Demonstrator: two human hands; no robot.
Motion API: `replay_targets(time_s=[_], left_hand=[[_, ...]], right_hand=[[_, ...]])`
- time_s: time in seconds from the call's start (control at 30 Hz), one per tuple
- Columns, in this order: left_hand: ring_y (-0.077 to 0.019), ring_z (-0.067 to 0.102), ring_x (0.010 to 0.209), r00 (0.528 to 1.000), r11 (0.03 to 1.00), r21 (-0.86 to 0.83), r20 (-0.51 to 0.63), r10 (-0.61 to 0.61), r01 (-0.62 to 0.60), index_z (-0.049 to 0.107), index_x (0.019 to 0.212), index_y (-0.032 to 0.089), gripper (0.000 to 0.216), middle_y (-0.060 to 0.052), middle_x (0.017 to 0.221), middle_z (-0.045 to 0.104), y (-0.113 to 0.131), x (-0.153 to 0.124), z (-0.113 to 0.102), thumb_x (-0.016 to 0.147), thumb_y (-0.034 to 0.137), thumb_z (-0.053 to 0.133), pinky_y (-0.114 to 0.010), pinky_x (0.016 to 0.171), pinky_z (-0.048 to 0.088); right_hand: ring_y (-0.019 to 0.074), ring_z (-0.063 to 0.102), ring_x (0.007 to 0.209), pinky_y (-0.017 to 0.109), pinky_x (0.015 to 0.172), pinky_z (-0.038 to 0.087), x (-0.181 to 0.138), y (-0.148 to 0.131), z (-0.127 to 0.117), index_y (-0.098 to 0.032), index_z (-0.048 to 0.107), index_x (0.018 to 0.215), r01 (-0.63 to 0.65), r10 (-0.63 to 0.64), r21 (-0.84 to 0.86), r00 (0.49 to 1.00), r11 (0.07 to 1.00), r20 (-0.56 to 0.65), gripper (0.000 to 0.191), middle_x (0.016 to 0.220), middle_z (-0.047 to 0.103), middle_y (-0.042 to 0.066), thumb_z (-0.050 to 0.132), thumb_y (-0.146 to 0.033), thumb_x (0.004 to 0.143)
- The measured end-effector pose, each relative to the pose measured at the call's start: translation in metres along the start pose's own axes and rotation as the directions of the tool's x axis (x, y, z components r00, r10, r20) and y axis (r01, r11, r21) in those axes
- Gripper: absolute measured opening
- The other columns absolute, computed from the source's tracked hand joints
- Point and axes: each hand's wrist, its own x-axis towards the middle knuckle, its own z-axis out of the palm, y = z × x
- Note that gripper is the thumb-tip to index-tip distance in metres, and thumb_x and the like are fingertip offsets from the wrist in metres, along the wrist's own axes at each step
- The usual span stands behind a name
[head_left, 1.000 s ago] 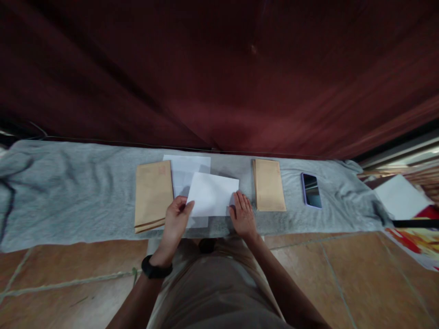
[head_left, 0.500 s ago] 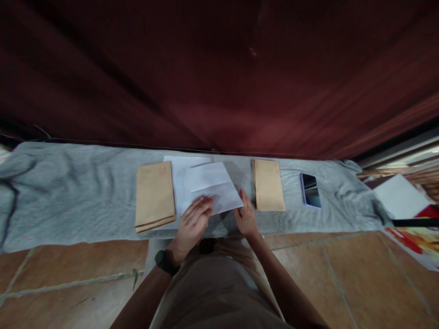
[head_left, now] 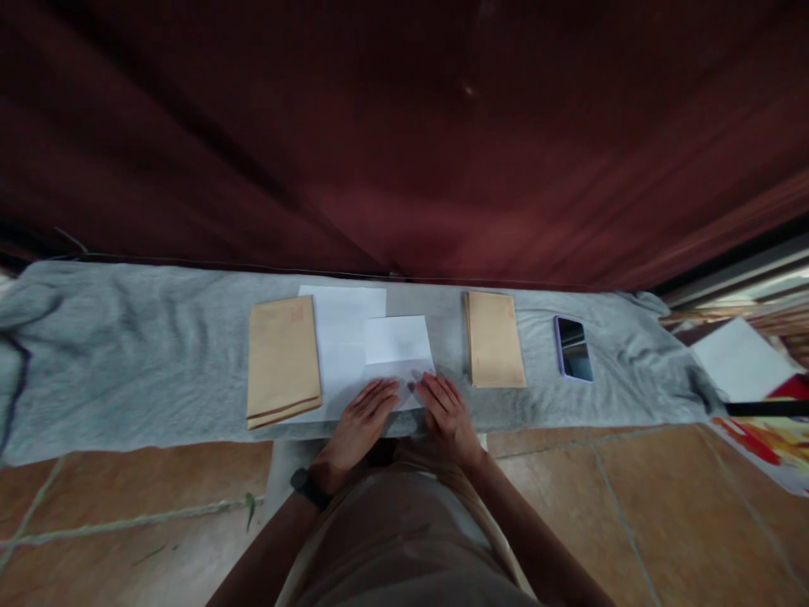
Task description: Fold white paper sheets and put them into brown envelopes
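Observation:
A white sheet of paper (head_left: pixel 397 340) with a crease across it lies in front of me, its lower part in shadow. At its near edge my left hand (head_left: pixel 361 424) has its fingers closed together on the paper. Opposite, my right hand (head_left: pixel 450 415) grips the near right part of the same sheet, fingertips close to those of the left. Beneath the sheet, reaching out to the left, is more white paper (head_left: pixel 338 333) lying flat. A stack of brown envelopes (head_left: pixel 283 358) overlaps that paper's left side.
A second stack of brown envelopes (head_left: pixel 496 341) lies right of my hands, with a phone (head_left: pixel 575 350) in a purple case farther right. Grey cloth (head_left: pixel 164 354) covers the bench. Dark red panelling (head_left: pixel 404 169) rises behind it. White paper (head_left: pixel 739 358) and a colourful print sit far right.
The creased sheet has turned straight and come down flat over the white paper. My right hand has moved left and inward onto its near edge; my left hand has shifted slightly.

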Motion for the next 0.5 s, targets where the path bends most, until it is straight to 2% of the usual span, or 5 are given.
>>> replay_targets(time_s=[0.13,0.27,0.4,0.5], left_hand=[[-0.0209,0.055,0.138,0.995,1.000,-0.006,0.091,0.025,-0.025,0.061,0.135,0.019,0.052,-0.010,0.146,0.062,0.000,0.001,0.000,0.090,0.000,0.045,-0.048,0.120,0.044],[-0.0197,0.055,0.138,0.992,1.000,-0.020,0.129,0.010,-0.007,0.057,0.141,0.021,0.059,-0.009,0.148,0.060,-0.003,0.000,0.001,0.087,0.000,0.045,-0.046,0.121,0.042],[-0.0205,0.056,0.137,0.990,0.999,-0.042,0.138,-0.020,0.026,0.060,0.139,0.021,0.051,-0.009,0.146,0.061,-0.003,0.001,-0.001,0.092,0.005,0.048,-0.046,0.120,0.043],[-0.0221,0.057,0.136,0.986,0.994,-0.090,0.159,-0.050,0.065,0.065,0.134,0.023,0.038,-0.008,0.144,0.063,-0.001,0.005,-0.008,0.096,0.021,0.057,-0.047,0.119,0.044]], right_hand=[[0.0248,0.043,0.147,0.054,0.123,0.037,0.000,-0.004,-0.003,-0.022,0.048,0.152,0.021,-0.020,-0.010,0.998,1.000,0.061,0.066,0.157,0.049,0.009,0.048,-0.005,0.089],[0.0251,0.044,0.146,0.052,0.122,0.038,0.004,-0.005,-0.004,-0.021,0.049,0.151,0.053,-0.053,0.001,0.995,0.999,0.084,0.064,0.157,0.049,0.009,0.053,-0.007,0.089],[0.0238,0.048,0.143,0.048,0.122,0.039,0.008,-0.006,-0.004,-0.018,0.050,0.150,0.077,-0.080,0.033,0.990,0.996,0.113,0.058,0.155,0.051,0.012,0.055,-0.011,0.093],[0.0235,0.050,0.142,0.048,0.123,0.039,0.009,-0.007,-0.004,-0.018,0.053,0.147,0.068,-0.073,0.046,0.990,0.997,0.120,0.053,0.152,0.055,0.011,0.053,-0.012,0.095]])
